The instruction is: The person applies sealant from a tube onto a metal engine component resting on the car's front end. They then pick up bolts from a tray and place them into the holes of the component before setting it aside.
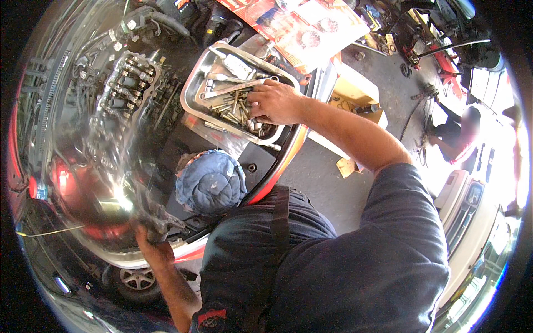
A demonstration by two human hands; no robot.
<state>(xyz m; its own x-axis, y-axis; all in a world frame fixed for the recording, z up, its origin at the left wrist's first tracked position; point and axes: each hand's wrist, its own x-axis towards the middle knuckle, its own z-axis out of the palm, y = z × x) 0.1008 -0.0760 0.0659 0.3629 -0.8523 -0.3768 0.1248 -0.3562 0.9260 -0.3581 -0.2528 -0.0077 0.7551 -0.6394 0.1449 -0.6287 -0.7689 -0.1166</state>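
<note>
My right hand point(273, 102) reaches into a metal tray point(192, 77) set on the car's edge. Its fingers curl down among loose bolts point(236, 110); whatever lies under the fingertips is hidden. A combination wrench point(225, 91) lies across the tray, one end beside my fingers. A white tube point(237, 66) rests at the tray's far side. Low on the left, my left hand point(154, 244) is by the car's front edge, next to a dark, shiny part. Its fingers are blurred and partly hidden. Between both hands sits a bundled blue cloth point(212, 180).
An opened engine point(129, 83) with exposed valve gear fills the left. Printed sheets point(311, 30) lie beyond the tray. On the floor stands a cardboard box point(355, 83), and another person point(458, 130) crouches at far right. A bottle with a red cap point(39, 190) is at the left rim.
</note>
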